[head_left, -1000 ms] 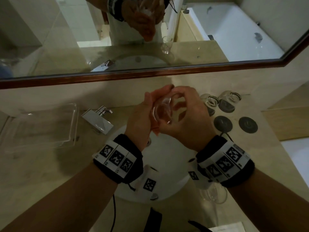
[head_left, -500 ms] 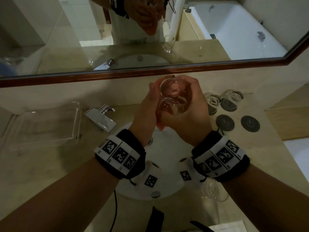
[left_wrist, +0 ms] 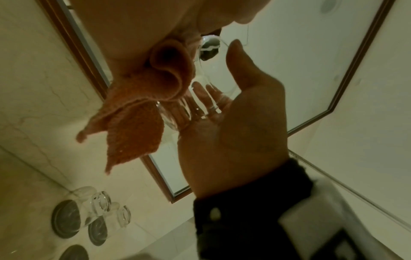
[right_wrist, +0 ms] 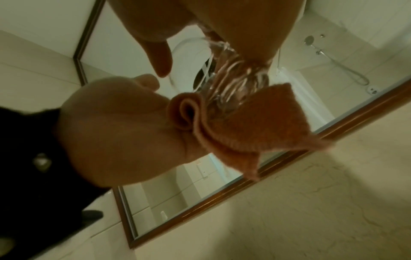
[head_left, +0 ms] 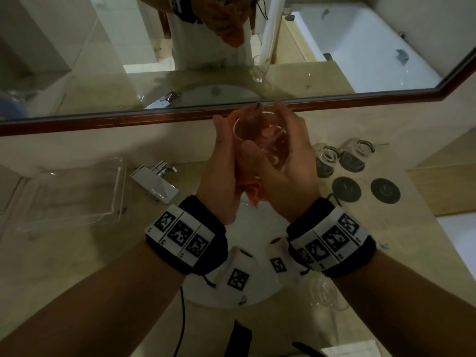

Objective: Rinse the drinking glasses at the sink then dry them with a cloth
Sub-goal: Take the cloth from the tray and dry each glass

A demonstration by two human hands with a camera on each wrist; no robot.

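Both hands hold a clear drinking glass [head_left: 260, 135] up in front of the mirror frame, above the sink [head_left: 247, 222]. My right hand [head_left: 293, 166] cups the glass [left_wrist: 206, 98] with its fingers curled round the wall. My left hand [head_left: 221, 166] grips an orange cloth [head_left: 251, 193] and presses it against the glass's side and base. In the wrist views the cloth [left_wrist: 138, 123] [right_wrist: 244, 126] hangs bunched below the glass [right_wrist: 233, 75], held by the left hand [right_wrist: 115, 133]. The glass's mouth faces up toward me.
Two glasses [head_left: 327, 158] [head_left: 356, 154] stand on dark coasters at the back right, beside two bare coasters [head_left: 346, 189] [head_left: 385, 190]. Another glass [head_left: 324, 292] sits on the near counter under my right wrist. The chrome tap [head_left: 157, 181] and a clear tray [head_left: 72, 191] lie to the left.
Both hands have lifted the glass and cloth up and away toward the mirror. The glass has turned so that its mouth faces me.
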